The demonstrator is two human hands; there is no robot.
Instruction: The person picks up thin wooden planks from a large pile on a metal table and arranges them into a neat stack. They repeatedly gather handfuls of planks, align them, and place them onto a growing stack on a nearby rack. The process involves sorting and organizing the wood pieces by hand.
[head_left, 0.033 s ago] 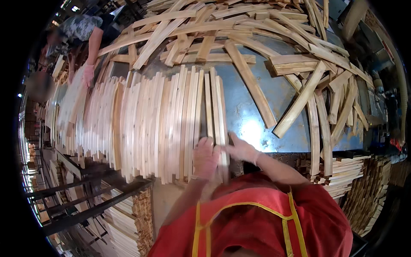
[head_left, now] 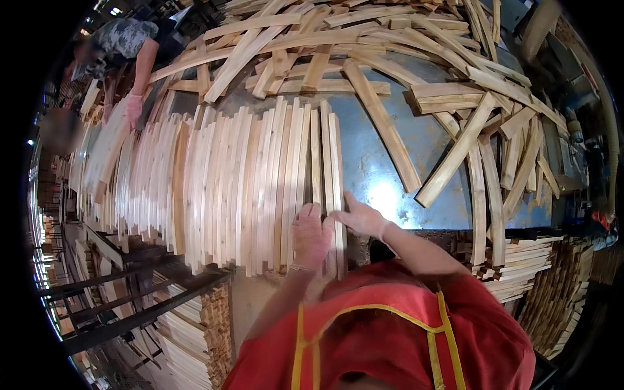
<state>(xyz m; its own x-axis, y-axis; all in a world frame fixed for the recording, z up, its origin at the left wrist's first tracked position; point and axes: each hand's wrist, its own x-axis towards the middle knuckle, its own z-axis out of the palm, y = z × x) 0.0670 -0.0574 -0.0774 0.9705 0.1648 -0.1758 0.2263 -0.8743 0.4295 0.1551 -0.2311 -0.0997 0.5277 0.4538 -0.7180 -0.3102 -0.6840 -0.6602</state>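
Observation:
Long pale wooden strips (head_left: 244,188) stand packed side by side in a row on the metal table. At the row's right end, a few strips stand slightly apart with a narrow dark gap to their left. My left hand (head_left: 311,239), in a thin pale glove, is closed over the near part of these end strips. From the right, my right hand (head_left: 361,218), gloved too, grips the outermost strip (head_left: 335,162), its fingers reaching across toward my left hand. The undersides of the fingers are hidden.
Loose boards (head_left: 383,123) lie crisscrossed over the far and right parts of the metal table (head_left: 370,166). Another person's gloved hand (head_left: 133,112) touches strips at the far left. Stacked wood (head_left: 520,257) stands below right, and a dark metal frame (head_left: 143,309) lower left.
My right hand has shifted slightly up along the outermost strip, and my left hand has moved a little the same way. The view has shifted slightly.

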